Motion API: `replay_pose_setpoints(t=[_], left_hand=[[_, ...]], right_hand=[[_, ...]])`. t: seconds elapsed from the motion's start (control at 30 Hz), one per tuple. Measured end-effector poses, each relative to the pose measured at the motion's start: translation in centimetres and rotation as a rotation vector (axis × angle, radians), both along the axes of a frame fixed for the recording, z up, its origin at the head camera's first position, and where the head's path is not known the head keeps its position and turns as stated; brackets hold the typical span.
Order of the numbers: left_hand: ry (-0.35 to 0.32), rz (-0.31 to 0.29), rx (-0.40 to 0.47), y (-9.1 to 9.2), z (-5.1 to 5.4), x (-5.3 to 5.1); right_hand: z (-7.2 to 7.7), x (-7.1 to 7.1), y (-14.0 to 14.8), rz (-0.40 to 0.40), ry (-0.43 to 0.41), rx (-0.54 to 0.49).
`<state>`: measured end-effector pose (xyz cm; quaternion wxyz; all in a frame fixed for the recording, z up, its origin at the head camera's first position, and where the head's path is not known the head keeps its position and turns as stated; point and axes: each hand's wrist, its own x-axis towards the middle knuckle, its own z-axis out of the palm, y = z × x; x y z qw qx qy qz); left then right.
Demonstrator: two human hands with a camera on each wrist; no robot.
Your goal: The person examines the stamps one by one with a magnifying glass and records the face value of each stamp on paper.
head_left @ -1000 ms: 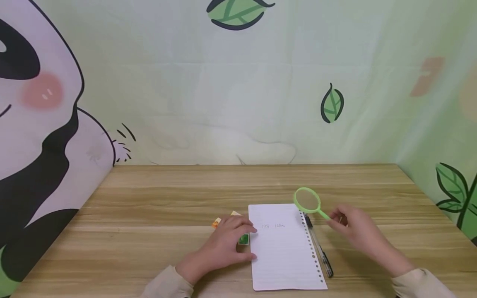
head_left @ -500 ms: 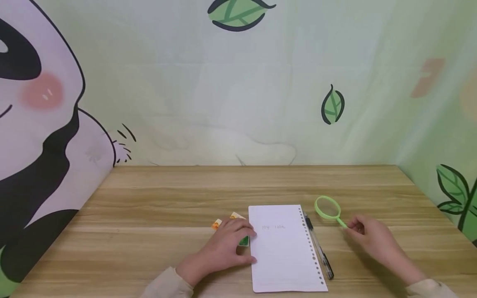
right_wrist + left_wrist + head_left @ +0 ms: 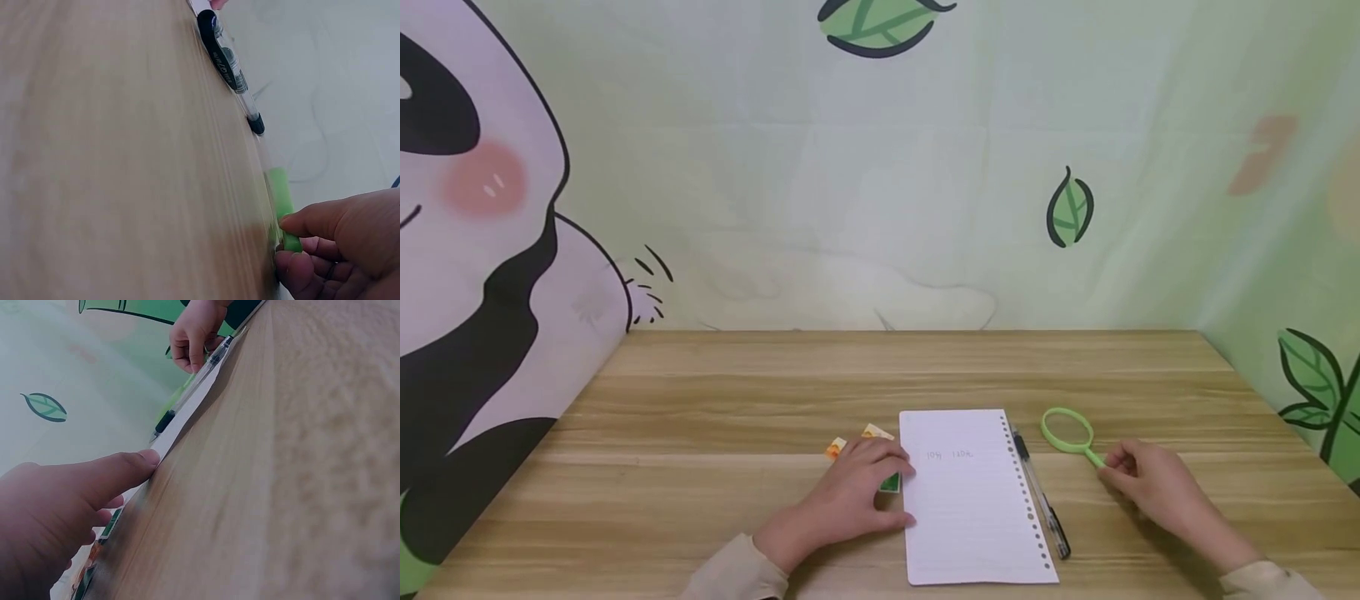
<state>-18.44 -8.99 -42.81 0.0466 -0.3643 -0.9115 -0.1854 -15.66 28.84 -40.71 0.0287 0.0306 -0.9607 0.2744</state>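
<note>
My right hand (image 3: 1157, 487) pinches the handle end of a green magnifying glass (image 3: 1067, 429) between thumb and fingers, low at the tabletop to the right of the pen. In the right wrist view the green handle (image 3: 281, 190) shows between thumb and forefinger. A sheet of lined, punched paper (image 3: 970, 517) with a short handwritten line lies in the middle. My left hand (image 3: 853, 492) rests at its left edge, thumb and fingertips touching it, fingers loosely bent. Small printed cards (image 3: 891, 483), green and orange, are partly hidden under that hand.
A clear pen (image 3: 1041, 496) with black ends lies along the punched right edge of the paper. The wooden table (image 3: 737, 383) runs back to a cloth backdrop (image 3: 775, 208) printed with leaves and a panda; more printed cloth stands at both sides.
My right hand has moved the magnifying glass rightward and toward me, from over the paper's top right corner down to the table beyond the pen. My left hand has stayed in place.
</note>
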Motion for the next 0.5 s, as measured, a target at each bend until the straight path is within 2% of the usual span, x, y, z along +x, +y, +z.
replay_pose_setpoints(t=[0.27, 0.5], left_hand=[[-0.015, 0.002, 0.0, -0.06, 0.19, -0.02], [-0.001, 0.0, 0.001, -0.09, 0.21, 0.08]], right_hand=[[0.09, -0.01, -0.05, -0.015, -0.062, -0.024], [0.17, -0.45, 0.25, 0.007, 0.014, 0.09]])
